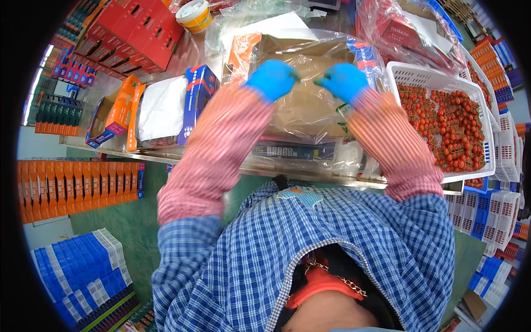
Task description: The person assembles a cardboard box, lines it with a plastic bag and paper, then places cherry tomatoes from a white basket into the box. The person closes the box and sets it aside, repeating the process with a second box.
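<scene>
Both hands wear blue gloves with dark fingertips. My left hand [274, 79] is over the left part of an open cardboard box [244, 56] with orange and blue ends. My right hand [342, 82] is over its right part, the fingertips of both turned towards each other. Clear plastic film [305, 120] lies in and over the box and drapes past its near side. The fingers of each hand are bent together; whether they pinch the film is too blurred to tell. To the right, a white plastic crate [489, 159] holds cherry tomatoes on the vine [456, 128].
At left stand a box with a white liner [161, 108], an orange and blue carton [120, 110] and stacked red cartons [137, 33]. A yellow and white tub [193, 15] is at the back. A film-wrapped red box [404, 35] stands back right. The metal table edge [166, 159] runs before me.
</scene>
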The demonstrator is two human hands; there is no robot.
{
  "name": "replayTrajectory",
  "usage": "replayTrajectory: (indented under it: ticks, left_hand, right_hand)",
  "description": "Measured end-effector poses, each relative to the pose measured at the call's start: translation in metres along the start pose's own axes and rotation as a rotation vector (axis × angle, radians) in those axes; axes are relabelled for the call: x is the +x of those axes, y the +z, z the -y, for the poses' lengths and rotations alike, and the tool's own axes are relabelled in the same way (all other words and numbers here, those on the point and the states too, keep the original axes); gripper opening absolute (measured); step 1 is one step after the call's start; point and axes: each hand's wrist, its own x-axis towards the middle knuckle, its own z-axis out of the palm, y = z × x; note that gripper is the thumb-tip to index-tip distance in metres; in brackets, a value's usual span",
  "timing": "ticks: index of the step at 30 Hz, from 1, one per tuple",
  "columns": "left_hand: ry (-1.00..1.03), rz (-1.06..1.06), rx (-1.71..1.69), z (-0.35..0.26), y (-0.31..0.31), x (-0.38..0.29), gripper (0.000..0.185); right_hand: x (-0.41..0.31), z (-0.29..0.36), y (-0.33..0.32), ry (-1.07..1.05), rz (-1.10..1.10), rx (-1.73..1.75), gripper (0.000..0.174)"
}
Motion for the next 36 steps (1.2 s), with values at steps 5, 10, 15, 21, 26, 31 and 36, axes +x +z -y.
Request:
replayTrajectory:
  ticks: [5,10,15,21,26,31,36]
  left_hand:
    - [-0.436,0.009,0.248,0.039,0.058,0.069,0.034]
    - [-0.438,0.031,0.215,0.066,0.076,0.064,0.034]
    - [-0.331,0.174,0.203,0.051,0.066,0.046,0.035]
    - [0.037,-0.337,-0.413,0.112,0.003,0.043,0.027]
    - [-0.281,-0.500,-0.075,0.297,-0.024,0.109,0.031]
    - [-0.643,-0.189,-0.228,0.414,0.056,0.177,0.049]
    - [-0.977,-0.342,-0.642,0.417,0.069,0.189,0.044]
  right_hand:
    - [0.091,-0.039,0.053,0.387,0.419,-0.262,0.058]
    - [0.102,-0.060,0.087,0.456,0.109,-0.194,0.068]
    - [0.089,-0.051,0.109,0.340,0.179,-0.333,0.095]
    - [0.071,-0.040,0.122,0.520,0.336,-0.182,0.093]
    - [0.069,-0.025,0.115,0.385,0.290,-0.203,0.080]
    - [0.067,-0.020,0.116,0.374,0.226,-0.186,0.082]
    - [0.080,-0.008,0.089,0.377,0.371,-0.169,0.077]
